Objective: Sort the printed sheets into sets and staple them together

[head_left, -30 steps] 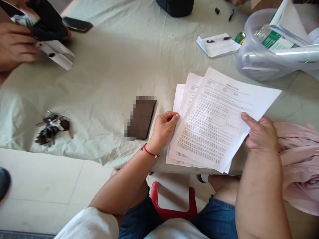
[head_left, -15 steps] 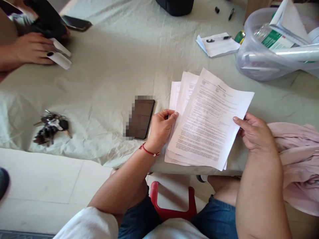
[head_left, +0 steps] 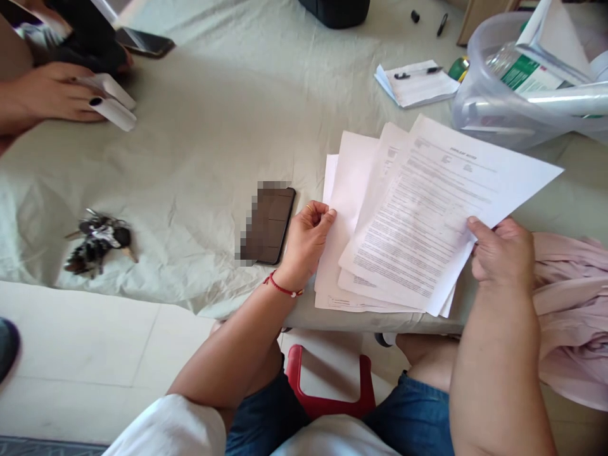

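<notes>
White paper sheets (head_left: pixel 403 215) with small dark print are spread like a fan in the head view, over the near part of the bench (head_left: pixel 204 139), right of the middle. The left hand (head_left: pixel 312 239) pinches the left edge of the sheets at the back, with its thumb against its curled fingers. It wears a ring, and a red bracelet (head_left: pixel 284 285) goes around the wrist. The right hand (head_left: pixel 502 247) is partly closed on the right edge of the front sheets, with its thumb on top and its other fingers bent behind. How many sheets each hand has hold of, I cannot tell.

Just left of the left hand lies a dark phone (head_left: pixel 275 225), partly hidden by blurry squares. Farther left, near the edge, is a bunch of keys (head_left: pixel 107 237). At the far left, another person's hand (head_left: pixel 61 95) rests on a white thing (head_left: pixel 118 115), and a second phone (head_left: pixel 145 42) lies just past it.

On the far right, a clear tub (head_left: pixel 479 130) holds a bottle and papers. Just left of it, a black pen (head_left: pixel 418 73) lies on a small pile of paper (head_left: pixel 413 92). Pink cloth (head_left: pixel 570 304) hangs at the near right, and a red stool (head_left: pixel 295 380) stands between the person's legs.
</notes>
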`<act>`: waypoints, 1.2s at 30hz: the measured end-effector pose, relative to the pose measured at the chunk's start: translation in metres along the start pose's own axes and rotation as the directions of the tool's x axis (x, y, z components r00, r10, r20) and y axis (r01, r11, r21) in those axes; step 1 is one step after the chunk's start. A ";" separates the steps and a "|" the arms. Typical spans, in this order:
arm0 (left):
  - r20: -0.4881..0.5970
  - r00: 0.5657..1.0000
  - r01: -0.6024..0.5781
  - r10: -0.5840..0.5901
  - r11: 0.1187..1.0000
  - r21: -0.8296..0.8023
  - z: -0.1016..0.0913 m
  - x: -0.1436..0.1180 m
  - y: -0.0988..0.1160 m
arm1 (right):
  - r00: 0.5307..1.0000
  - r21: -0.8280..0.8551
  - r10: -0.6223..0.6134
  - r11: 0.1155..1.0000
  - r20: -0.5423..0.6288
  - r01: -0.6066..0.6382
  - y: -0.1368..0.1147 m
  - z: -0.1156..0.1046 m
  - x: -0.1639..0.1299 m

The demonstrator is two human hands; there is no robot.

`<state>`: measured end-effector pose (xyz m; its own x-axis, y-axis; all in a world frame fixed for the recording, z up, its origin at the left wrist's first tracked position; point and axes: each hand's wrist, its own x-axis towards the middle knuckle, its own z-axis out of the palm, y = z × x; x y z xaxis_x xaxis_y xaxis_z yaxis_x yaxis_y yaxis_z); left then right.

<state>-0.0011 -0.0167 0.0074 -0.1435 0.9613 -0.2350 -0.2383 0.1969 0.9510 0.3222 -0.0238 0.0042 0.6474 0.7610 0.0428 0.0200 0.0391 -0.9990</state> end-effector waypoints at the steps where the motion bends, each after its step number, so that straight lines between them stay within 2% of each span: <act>1: -0.003 1.000 -0.003 0.003 1.000 0.008 0.000 0.000 0.000 | 0.999 0.026 -0.016 1.000 -0.044 0.018 -0.004 0.001 0.000; 4: -0.021 1.000 -0.005 0.006 0.998 0.056 0.000 -0.001 0.002 | 0.994 0.074 -0.013 0.997 -0.111 0.022 -0.015 0.003 -0.003; 10: -0.035 0.999 0.014 -0.010 0.994 0.112 -0.001 -0.002 0.002 | 0.995 0.109 0.017 0.994 -0.099 -0.006 -0.022 0.000 -0.006; 14: -0.028 0.999 -0.012 0.014 0.998 0.067 -0.001 -0.003 0.002 | 0.996 0.125 0.002 0.992 -0.085 0.009 -0.021 0.001 -0.007; 18: -0.004 0.996 -0.084 0.085 0.992 0.095 0.000 -0.006 0.004 | 0.998 0.141 0.030 0.990 -0.052 -0.022 -0.023 0.005 -0.011; 23: 0.058 0.998 -0.006 0.001 0.997 0.082 0.002 -0.008 0.004 | 0.998 0.110 0.053 0.992 0.019 -0.054 -0.025 0.010 -0.018; 29: 0.105 0.994 -0.018 0.010 0.997 0.075 0.005 -0.010 0.004 | 0.997 0.093 0.008 0.996 0.077 -0.015 -0.026 0.015 -0.025; 36: 0.037 0.998 -0.060 0.055 0.984 0.169 0.005 -0.006 -0.001 | 0.991 0.102 -0.005 0.995 0.131 -0.008 -0.021 0.018 -0.027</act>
<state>0.0051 -0.0216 0.0088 -0.1205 0.9771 -0.1752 -0.0630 0.1686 0.9837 0.2910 -0.0336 0.0243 0.5415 0.8393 0.0488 -0.0630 0.0984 -0.9932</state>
